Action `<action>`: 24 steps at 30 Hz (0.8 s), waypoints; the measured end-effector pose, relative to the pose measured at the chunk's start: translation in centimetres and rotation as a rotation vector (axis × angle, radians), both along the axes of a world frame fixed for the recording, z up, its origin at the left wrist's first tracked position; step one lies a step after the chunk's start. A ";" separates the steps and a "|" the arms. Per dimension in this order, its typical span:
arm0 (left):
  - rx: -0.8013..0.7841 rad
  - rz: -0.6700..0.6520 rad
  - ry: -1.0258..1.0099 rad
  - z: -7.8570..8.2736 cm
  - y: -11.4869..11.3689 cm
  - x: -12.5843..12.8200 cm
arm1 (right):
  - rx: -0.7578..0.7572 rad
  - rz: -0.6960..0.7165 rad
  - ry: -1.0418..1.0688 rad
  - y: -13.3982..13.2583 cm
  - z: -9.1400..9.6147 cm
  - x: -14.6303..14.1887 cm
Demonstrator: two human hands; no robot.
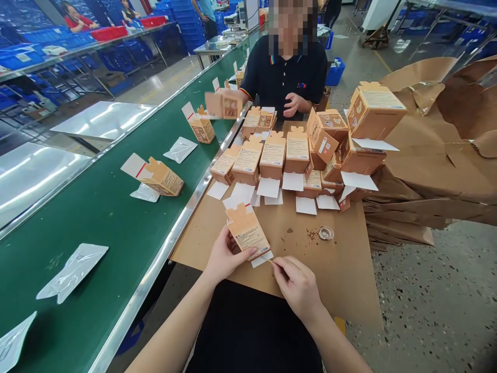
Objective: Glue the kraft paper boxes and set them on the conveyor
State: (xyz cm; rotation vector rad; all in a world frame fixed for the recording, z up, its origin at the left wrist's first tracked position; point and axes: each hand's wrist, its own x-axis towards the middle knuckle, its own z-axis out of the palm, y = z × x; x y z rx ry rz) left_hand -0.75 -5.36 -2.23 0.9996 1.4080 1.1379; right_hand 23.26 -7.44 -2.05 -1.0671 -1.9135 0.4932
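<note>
My left hand (225, 256) grips a small brown cardboard box (247, 231) from the left side, holding it tilted above the cardboard-covered table (330, 269). My right hand (297, 285) pinches the white flap (262, 258) at the box's lower end with thumb and forefinger. Behind them stands a cluster of several similar brown boxes (274, 158) with white flaps hanging open, and more are stacked at the right (373, 111).
A green conveyor belt (101, 223) runs along the left, carrying brown boxes (161, 177) and clear plastic pouches (73, 269). A co-worker in a dark shirt (287, 72) sits opposite, holding a blurred box (223, 104). Crumpled brown paper (438, 155) lies at the right. A tape ring (326, 232) rests on the table.
</note>
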 end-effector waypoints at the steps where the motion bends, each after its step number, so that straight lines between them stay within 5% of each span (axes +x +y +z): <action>1: 0.002 0.000 0.003 0.1 0.0 0.0 | 0.004 -0.005 0.003 0.1 0.0 0.1; 7: 0.049 0.000 0.159 0.9 -1.2 0.8 | 0.049 -0.123 0.078 -0.9 2.1 3.9; 12: 0.038 -0.031 0.312 -0.1 -3.1 1.6 | 0.066 -0.215 0.081 -1.9 3.1 7.4; 19: 0.062 -0.051 0.392 -0.3 -3.4 2.4 | 0.059 -0.230 0.105 -1.2 3.5 7.1; 24: 0.045 0.205 0.547 0.7 -3.9 -2.1 | 0.101 -0.250 0.118 -1.3 2.8 7.4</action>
